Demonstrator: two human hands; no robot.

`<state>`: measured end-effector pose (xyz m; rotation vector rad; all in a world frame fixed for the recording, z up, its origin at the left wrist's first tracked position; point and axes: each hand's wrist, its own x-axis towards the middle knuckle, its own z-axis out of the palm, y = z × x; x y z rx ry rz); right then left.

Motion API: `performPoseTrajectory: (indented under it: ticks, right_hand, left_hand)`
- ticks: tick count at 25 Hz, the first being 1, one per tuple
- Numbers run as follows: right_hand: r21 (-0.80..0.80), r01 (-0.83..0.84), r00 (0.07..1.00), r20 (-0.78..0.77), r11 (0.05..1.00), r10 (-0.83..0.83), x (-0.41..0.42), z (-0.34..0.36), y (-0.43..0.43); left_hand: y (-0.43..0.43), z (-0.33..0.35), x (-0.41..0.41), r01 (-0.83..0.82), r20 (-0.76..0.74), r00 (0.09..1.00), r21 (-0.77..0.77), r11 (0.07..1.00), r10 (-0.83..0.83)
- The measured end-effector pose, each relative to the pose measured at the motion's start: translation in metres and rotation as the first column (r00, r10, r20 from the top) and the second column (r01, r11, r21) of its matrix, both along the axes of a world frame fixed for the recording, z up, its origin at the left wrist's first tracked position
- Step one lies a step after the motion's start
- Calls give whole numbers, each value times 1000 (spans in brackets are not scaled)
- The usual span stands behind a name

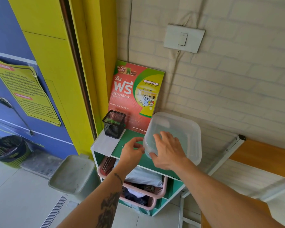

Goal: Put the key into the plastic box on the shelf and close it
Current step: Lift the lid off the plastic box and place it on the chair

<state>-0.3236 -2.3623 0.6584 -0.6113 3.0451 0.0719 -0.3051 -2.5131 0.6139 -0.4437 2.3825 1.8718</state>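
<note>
A clear plastic box point(186, 129) with its lid on stands on the green top of the shelf point(130, 137), at the right side. My right hand point(169, 152) lies flat on the lid, fingers spread, with the thumb hooked under the near corner of the rim. My left hand point(132, 149) is curled beside the box's near left corner, and its fingertips pinch at the rim there. No key shows clearly in either hand or on the shelf.
A black mesh pen holder point(113, 124) stands at the shelf's back left, and a red and green poster point(135, 94) leans on the wall behind. Pink baskets point(160, 191) of clothes fill the lower shelves. A grey bin point(72, 173) sits left of the shelf; an orange table point(262, 157) is at the right.
</note>
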Motion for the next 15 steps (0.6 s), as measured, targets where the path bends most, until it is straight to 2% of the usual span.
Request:
performPoseTrajectory:
  ticks: [15]
  right_hand:
    - [67, -116, 993, -24, 991, 118, -6, 7, 3]
  left_hand:
    - [1, -3, -8, 17, 5, 1000, -20, 1000, -16]
